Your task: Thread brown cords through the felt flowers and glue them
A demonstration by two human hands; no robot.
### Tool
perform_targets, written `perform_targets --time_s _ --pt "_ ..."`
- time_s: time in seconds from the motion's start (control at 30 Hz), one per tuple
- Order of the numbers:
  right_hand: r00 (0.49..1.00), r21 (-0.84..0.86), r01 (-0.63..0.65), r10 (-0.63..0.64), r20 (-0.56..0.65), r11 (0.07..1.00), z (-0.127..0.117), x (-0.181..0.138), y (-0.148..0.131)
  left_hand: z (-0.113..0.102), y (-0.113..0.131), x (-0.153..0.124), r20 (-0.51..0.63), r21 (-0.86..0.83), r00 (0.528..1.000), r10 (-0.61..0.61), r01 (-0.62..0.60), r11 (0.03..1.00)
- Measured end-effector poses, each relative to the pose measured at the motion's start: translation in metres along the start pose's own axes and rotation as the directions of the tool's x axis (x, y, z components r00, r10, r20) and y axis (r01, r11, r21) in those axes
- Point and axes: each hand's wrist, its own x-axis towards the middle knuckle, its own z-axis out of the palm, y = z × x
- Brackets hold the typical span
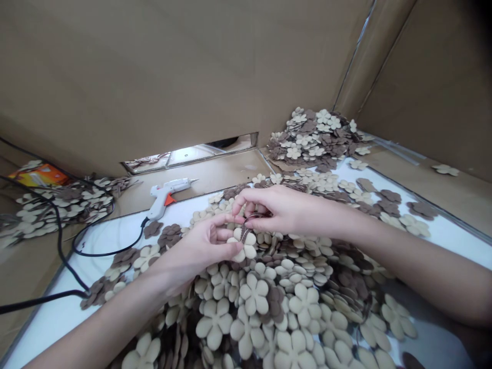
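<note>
Left hand [203, 251] and right hand [279, 210] together at a cream flower cutout [243, 245]

Head view: left hand half curled, gripping the flower's edge; right hand nearly closed, fingertips pinching a thin dark loop [246, 226] just above the flower; heap of cream and brown cutouts [246, 307] beneath both hands; white hot glue gun [165, 197] beyond the left hand.

No legible text anywhere. Yellow-orange printed packet [38, 175] lay on cardboard far beyond left hand [200, 253]; coloured print showed, but lettering too small and blurred to read. White glue gun [165, 197] just past left hand carried no readable marking. Cardboard wall [154, 77] well ahead of right hand [288, 210] showed no readable print either.
</note>
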Motion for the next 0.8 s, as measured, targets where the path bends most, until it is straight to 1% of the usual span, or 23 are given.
perform_targets --time_s 0.17,0.4,0.5,0.67,0.8 --pt "1.000 -0.034 0.006 -0.007 -0.015 0.999 -0.0005 -0.0004 -0.0010 -0.0007 -0.0003 -0.0006 -0.004 0.028 1.000 0.008 -0.008 1.000" --pt "1.000 -0.043 0.007 -0.007 -0.009 0.999 -0.0012 -0.0015 -0.0004 0.0045 0.0009 -0.0011 -0.075 0.030 0.996 0.044 -0.042 0.999" --pt "1.000 -0.045 0.012 -0.013 -0.019 0.999 -0.0004 -0.0009 -0.0005 0.0032 0.0000 0.0003 -0.048 0.025 0.998 0.042 -0.041 0.999" --pt "1.000 -0.058 -0.016 0.015 -0.020 0.998 0.0003 -0.0017 -0.0033 -0.0005 0.0000 0.0002 -0.007 0.011 1.000 0.010 -0.010 1.000" --pt "0.995 -0.064 -0.020 0.014 -0.099 0.998 -0.0007 -0.0043 -0.0045 -0.0023 0.0028 -0.0023 -0.013 0.015 1.000 -0.009 0.009 1.000"
